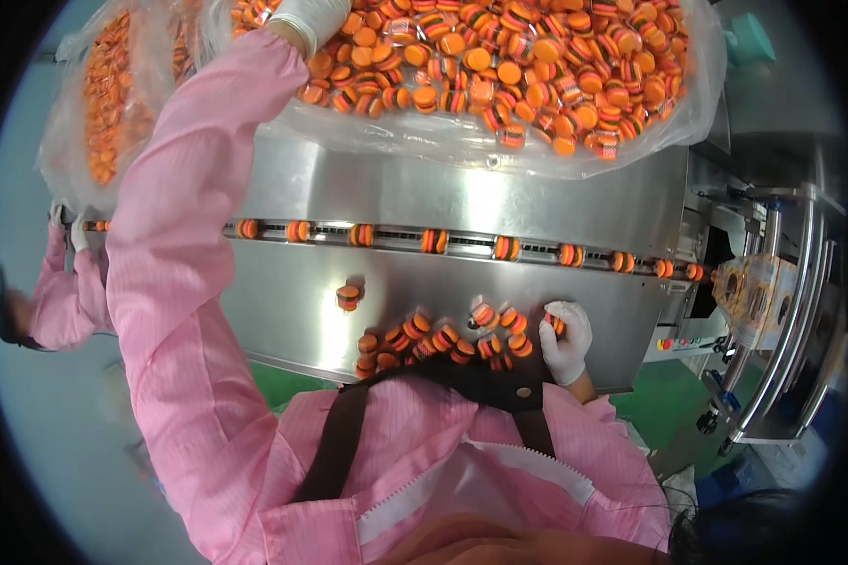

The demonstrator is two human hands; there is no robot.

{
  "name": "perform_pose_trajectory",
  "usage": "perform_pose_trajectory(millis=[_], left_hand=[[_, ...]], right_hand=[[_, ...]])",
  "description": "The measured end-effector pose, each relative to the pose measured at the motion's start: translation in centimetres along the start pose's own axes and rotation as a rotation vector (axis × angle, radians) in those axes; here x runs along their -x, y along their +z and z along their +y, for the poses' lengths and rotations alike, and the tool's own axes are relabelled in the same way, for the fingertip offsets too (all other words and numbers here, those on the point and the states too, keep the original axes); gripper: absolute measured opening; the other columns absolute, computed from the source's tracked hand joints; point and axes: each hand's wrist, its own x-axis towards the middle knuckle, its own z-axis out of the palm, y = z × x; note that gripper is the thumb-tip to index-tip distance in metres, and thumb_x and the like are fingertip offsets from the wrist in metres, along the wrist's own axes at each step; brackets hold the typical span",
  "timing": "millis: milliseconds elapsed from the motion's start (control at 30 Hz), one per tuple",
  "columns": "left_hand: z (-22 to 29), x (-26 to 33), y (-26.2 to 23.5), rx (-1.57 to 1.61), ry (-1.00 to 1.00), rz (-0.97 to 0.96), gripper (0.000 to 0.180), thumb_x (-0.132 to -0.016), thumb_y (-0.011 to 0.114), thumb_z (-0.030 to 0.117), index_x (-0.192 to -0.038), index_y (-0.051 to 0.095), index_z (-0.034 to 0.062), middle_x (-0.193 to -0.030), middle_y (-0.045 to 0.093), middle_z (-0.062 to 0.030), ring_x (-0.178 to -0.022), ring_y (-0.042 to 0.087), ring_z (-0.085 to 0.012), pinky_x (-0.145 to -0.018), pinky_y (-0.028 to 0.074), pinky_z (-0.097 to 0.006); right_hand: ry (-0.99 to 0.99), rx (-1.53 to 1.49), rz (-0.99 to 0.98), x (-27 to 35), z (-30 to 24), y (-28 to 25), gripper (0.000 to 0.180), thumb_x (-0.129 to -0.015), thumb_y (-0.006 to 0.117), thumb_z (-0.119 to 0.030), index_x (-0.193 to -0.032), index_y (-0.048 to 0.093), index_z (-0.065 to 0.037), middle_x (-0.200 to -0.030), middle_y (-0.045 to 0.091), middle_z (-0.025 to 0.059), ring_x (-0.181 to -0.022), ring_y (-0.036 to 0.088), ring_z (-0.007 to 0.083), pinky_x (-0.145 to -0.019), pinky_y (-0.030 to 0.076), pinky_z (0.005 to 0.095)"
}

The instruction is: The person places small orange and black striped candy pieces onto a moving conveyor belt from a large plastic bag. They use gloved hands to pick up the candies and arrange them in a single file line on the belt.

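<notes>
My left hand (pixel 313 17), in a white glove, reaches to the far side over the near left part of a big clear plastic bag (pixel 697 122). The bag is heaped with small orange burger-shaped candies (pixel 499 71). The top edge of the picture cuts off its fingers, so what they hold cannot be seen. Close to my body on the right, my gloved right hand (pixel 567 350) is closed around one burger-shaped candy (pixel 555 326). Several loose candies (pixel 443 336) lie in a cluster to its left, with a single candy (pixel 348 298) farther left on the metal table (pixel 292 292).
A narrow conveyor (pixel 396 235) crosses the metal surface, carrying spaced candies rightward to a machine with a printed film (pixel 754 292) and metal rollers (pixel 801 311). Another bag of candies (pixel 108 104) stands far left, near a co-worker in pink (pixel 66 306). A turquoise container (pixel 750 40) is far right.
</notes>
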Motion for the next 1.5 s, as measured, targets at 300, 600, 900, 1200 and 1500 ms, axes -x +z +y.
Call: perform_pose_trajectory(millis=[300, 600, 900, 1200, 1500], left_hand=[[0.6, 0.3, -0.9, -0.297, 0.119, -0.27, 0.021, -0.084, 0.051, 0.013, -0.098, 0.065, 0.0075, -0.092, 0.062, -0.0091, -0.089, 0.06, -0.0235, -0.075, 0.046, -0.036], [-0.6, 1.3, 1.3, -0.062, -0.032, -0.223, 0.025, -0.083, 0.057, 0.005, -0.107, 0.057, 0.0112, -0.108, 0.057, -0.0105, -0.096, 0.064, -0.0281, -0.075, 0.056, -0.039], [-2.4, 2.7, 1.7, 0.433, -0.191, -0.002, 0.031, -0.083, 0.063, 0.013, -0.113, 0.057, 0.0097, -0.111, 0.059, -0.0118, -0.102, 0.06, -0.0334, -0.081, 0.051, -0.044], [2.3, 8.5, -6.7, 0.905, -0.382, 0.302, 0.036, -0.076, 0.079, 0.031, -0.089, 0.054, 0.0073, -0.076, 0.062, -0.0086, -0.068, 0.063, -0.0274, -0.062, 0.049, -0.037], [11.4, 22.9, -10.2, 0.85, -0.434, 0.177, 0.034, -0.076, 0.077, 0.018, -0.107, 0.067, 0.0099, -0.086, 0.062, -0.0101, -0.075, 0.063, -0.0292, -0.066, 0.051, -0.036]], right_hand=[[0.024, -0.035, -0.005, 0.4, 0.3, 0.0, 0.026, -0.069, 0.069, -0.001, -0.093, 0.059, -0.003, -0.088, 0.064, 0.0134, -0.074, 0.062, 0.0295, -0.068, 0.051, 0.0368], [-0.014, 0.015, 0.016, 0.3, 0.6, 0.1, 0.027, -0.068, 0.069, -0.002, -0.093, 0.059, -0.004, -0.088, 0.064, 0.0123, -0.077, 0.062, 0.0306, -0.07, 0.051, 0.0387], [0.009, -0.027, 0.011, 0.3, 0.5, 0.0, 0.024, -0.068, 0.07, -0.003, -0.09, 0.06, -0.003, -0.087, 0.064, 0.0122, -0.077, 0.062, 0.0306, -0.07, 0.051, 0.0385], [-0.002, -0.036, 0.043, 0.5, 0.2, 0.1, 0.021, -0.07, 0.07, -0.003, -0.09, 0.061, -0.003, -0.087, 0.065, 0.0123, -0.077, 0.063, 0.0296, -0.072, 0.051, 0.0377], [-0.039, -0.033, 0.097, 0.5, 0.4, 0.5, 0.017, -0.075, 0.069, -0.002, -0.091, 0.063, -0.002, -0.089, 0.065, 0.0134, -0.082, 0.063, 0.0289, -0.077, 0.051, 0.036]])
